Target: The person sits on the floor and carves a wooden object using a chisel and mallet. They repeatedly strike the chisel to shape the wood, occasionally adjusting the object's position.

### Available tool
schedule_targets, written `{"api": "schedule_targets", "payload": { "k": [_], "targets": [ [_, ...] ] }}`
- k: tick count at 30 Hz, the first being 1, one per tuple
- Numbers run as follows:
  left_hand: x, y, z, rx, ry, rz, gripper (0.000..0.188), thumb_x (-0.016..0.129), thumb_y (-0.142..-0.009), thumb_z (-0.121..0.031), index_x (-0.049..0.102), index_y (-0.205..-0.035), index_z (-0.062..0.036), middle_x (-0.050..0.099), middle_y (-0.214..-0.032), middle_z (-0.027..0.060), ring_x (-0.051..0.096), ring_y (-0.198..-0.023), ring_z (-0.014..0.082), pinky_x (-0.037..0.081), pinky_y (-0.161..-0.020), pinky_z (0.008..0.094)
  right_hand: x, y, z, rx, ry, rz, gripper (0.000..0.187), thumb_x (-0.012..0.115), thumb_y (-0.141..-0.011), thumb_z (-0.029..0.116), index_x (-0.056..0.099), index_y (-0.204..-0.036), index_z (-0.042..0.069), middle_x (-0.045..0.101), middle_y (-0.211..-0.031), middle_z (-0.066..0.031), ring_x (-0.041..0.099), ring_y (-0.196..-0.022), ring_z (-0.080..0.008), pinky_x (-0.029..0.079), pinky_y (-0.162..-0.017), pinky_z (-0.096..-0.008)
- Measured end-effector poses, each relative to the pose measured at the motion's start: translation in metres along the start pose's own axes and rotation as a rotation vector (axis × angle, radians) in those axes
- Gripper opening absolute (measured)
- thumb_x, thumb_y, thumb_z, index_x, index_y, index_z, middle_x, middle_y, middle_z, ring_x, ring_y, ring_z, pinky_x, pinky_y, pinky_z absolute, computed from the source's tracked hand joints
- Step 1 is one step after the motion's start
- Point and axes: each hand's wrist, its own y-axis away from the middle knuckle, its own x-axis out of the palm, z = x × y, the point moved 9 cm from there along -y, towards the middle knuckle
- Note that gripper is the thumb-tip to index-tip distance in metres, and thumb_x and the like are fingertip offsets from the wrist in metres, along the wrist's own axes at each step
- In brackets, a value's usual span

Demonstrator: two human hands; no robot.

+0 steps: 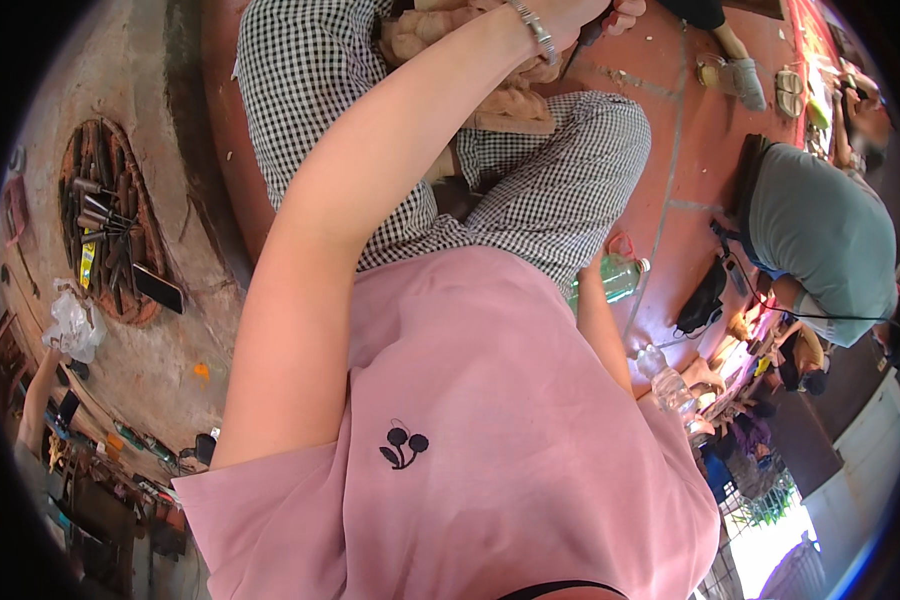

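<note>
**On the lap, far centre: tan piece looked loose**

Left hand (592, 18) sat at the far edge, half cropped; I couldn't tell whether its grip was clenched or released. It was above the tan carved piece (510, 100), which rested on the checked trousers (560, 190). Right hand was hidden, so grip unknown. Risks: the piece sliding off the knees onto the red floor (700, 130), or the right forearm (600, 330) knocking the green bottle (620, 278) just beside it.

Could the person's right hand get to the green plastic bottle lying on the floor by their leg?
Probably yes. The green plastic bottle lies on the red floor right beside the checkered trousers, with nothing visible in between. The right hand itself is hidden, though; only the right forearm shows, close beside it.
</note>
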Motion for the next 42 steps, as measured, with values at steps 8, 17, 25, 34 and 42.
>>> {"api": "schedule_targets", "payload": {
  "k": [8,17,25,34,42],
  "targets": [
    [-0.023,-0.024,0.040,-0.034,-0.070,0.056,0.033,0.063,-0.092,-0.029,0.047,-0.067,-0.0151,0.042,-0.057,-0.0047,0.041,-0.047,0.0068,0.031,-0.043,0.0232,-0.007,0.011,0.001,0.237,-0.396,-0.026,0.029,0.063,-0.084,0.011,0.058,-0.109,-0.003,0.067,-0.098,-0.0160,0.065,-0.086,-0.0270,0.053,-0.077,-0.0375],
    [-0.007,-0.030,0.034,-0.016,-0.260,0.117,0.029,0.064,-0.090,-0.020,0.049,-0.066,-0.0126,0.042,-0.053,-0.0045,0.037,-0.039,0.0079,0.028,-0.037,0.0240,-0.088,-0.002,0.141,-0.183,-0.603,-0.057,0.025,0.070,-0.080,0.002,0.055,-0.100,0.000,0.062,-0.084,-0.0103,0.062,-0.069,-0.0199,0.053,-0.064,-0.0342],
    [0.007,-0.040,0.038,-0.012,-0.424,0.123,0.026,0.064,-0.091,-0.020,0.054,-0.068,-0.0107,0.045,-0.052,-0.0037,0.040,-0.037,0.0083,0.029,-0.036,0.0257,-0.140,0.007,0.300,-0.328,-0.668,0.153,0.026,0.069,-0.091,0.014,0.054,-0.107,0.001,0.056,-0.077,-0.0074,0.057,-0.065,-0.0181,0.047,-0.060,-0.0296],
    [0.005,-0.039,0.032,0.092,-0.439,0.076,0.027,0.063,-0.090,-0.017,0.055,-0.066,-0.0096,0.046,-0.052,-0.0047,0.041,-0.039,0.0074,0.030,-0.037,0.0263,-0.140,0.019,0.383,-0.571,-0.249,0.149,0.030,0.073,-0.086,0.015,0.059,-0.107,-0.002,0.064,-0.083,-0.0081,0.063,-0.074,-0.0172,0.049,-0.067,-0.0297],
    [-0.002,-0.045,0.029,0.127,-0.548,0.042,0.030,0.061,-0.088,-0.013,0.052,-0.060,-0.0082,0.047,-0.051,-0.0020,0.043,-0.041,0.0090,0.032,-0.040,0.0287,-0.144,0.028,0.432,-0.829,0.452,-0.092,0.041,0.072,-0.084,0.035,0.060,-0.114,0.010,0.069,-0.092,-0.0126,0.066,-0.087,-0.0288,0.049,-0.078,-0.0378]
  ]
}}
